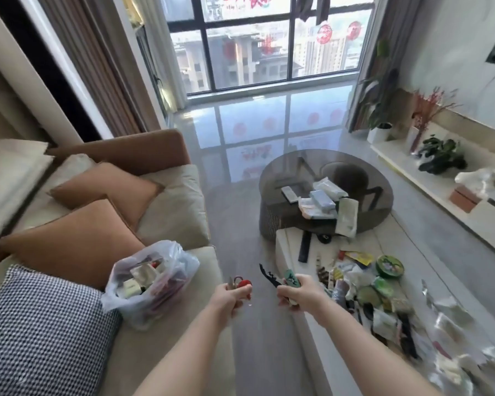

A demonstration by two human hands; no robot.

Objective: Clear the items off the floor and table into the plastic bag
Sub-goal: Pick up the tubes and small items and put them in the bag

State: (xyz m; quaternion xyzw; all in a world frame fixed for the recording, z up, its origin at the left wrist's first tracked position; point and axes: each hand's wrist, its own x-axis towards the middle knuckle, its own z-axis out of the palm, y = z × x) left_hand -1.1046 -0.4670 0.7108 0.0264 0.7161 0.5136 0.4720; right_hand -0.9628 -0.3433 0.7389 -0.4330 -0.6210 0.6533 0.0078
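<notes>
Clutter [366,292] covers low white table [290,241]; glossy floor [240,212] beside sofa [166,352].

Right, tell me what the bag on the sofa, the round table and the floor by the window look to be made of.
Plastic bag: thin clear plastic film; its contents show through and it crinkles with glossy highlights.
Round table: its top looks like smoked glass, dark yet see-through, with the base visible under it.
Floor: probably polished tile or stone; it mirrors the window frame and red decorations.
</notes>
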